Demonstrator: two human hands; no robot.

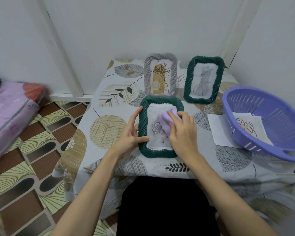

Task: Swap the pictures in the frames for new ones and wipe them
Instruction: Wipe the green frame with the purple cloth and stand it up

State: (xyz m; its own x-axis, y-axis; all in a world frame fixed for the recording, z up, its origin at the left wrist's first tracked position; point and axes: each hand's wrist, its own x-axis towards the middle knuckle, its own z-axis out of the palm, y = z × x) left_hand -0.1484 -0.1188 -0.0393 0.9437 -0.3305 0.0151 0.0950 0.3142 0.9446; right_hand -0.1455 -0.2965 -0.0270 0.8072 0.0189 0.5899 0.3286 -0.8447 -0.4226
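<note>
A dark green braided frame (143, 147) with a grey rose picture lies flat on the table in front of me. My left hand (129, 133) grips its left edge, thumb on the front and fingers along the side. My right hand (182, 132) holds a lilac cloth (165, 121) pressed against the glass. Behind it a grey frame (173, 74) with a plant drawing and a second green frame (187, 86) with a grey sketch stand upright.
A purple plastic basket (255, 147) sits tilted at the right, with a printed sheet (252, 123) inside. A white paper (216, 128) lies partly under it. The table (109, 130) wears a leaf-patterned cloth. A pink wrapped bundle (8, 113) rests at far left over patterned floor.
</note>
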